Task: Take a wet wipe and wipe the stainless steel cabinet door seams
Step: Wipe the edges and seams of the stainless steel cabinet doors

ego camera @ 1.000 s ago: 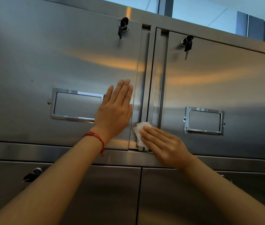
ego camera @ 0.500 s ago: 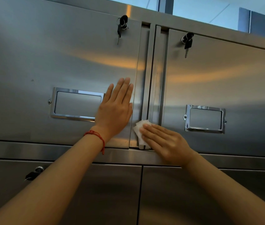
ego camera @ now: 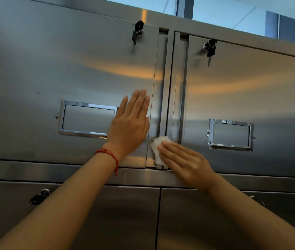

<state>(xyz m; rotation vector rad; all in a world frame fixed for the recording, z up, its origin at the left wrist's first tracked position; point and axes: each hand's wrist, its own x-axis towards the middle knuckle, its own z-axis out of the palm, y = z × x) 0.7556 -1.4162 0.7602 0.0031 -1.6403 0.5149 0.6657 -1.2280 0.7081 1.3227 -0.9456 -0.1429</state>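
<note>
The right hand (ego camera: 184,163) presses a white wet wipe (ego camera: 158,150) with straight fingers (ego camera: 170,150) against the seam (ego camera: 168,98) between the two upper cabinet doors, near their bottom edge. The left hand (ego camera: 130,127) lies flat, fingers straight and together, on the left door (ego camera: 70,69), holding nothing.

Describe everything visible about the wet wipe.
The wet wipe is a small white sheet, thin and soft-looking, bunched and folded so several layered edges show at its upper corner. It lies flat against the steel cabinet, low on the upright seam between the two upper doors, its lower end near the doors' bottom edge. The right hand presses it there with straight fingers and covers its right part; only the left and top edges show. The left hand rests on the door beside it, apart from it.
</note>
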